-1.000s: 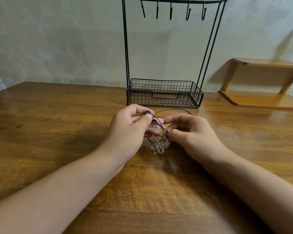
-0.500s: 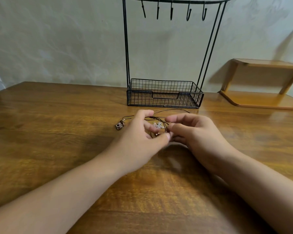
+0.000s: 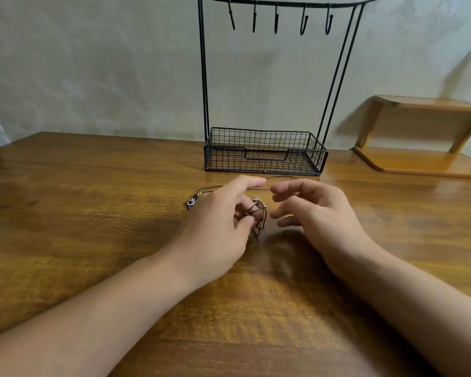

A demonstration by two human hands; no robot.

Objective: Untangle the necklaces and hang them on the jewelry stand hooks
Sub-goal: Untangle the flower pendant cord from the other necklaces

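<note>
A tangle of dark cord necklaces (image 3: 257, 213) lies on the wooden table (image 3: 93, 219) between my hands. One small square pendant (image 3: 190, 203) rests to the left on its cord. My left hand (image 3: 223, 221) pinches a loop of the cord between thumb and fingers. A short gap to the right, my right hand (image 3: 313, 213) hovers with fingers spread and relaxed, holding nothing. The black wire jewelry stand (image 3: 264, 153) stands just behind, its several hooks (image 3: 276, 19) bare.
A wooden shelf riser (image 3: 424, 137) sits at the back right against the wall. The stand's mesh basket (image 3: 321, 156) is close behind my fingertips. Bare tabletop stretches to the left and toward me.
The tangle came down from a raised hold to the table. My right hand let go of the cords and opened, drawing slightly right. The square pendant now lies exposed on the left.
</note>
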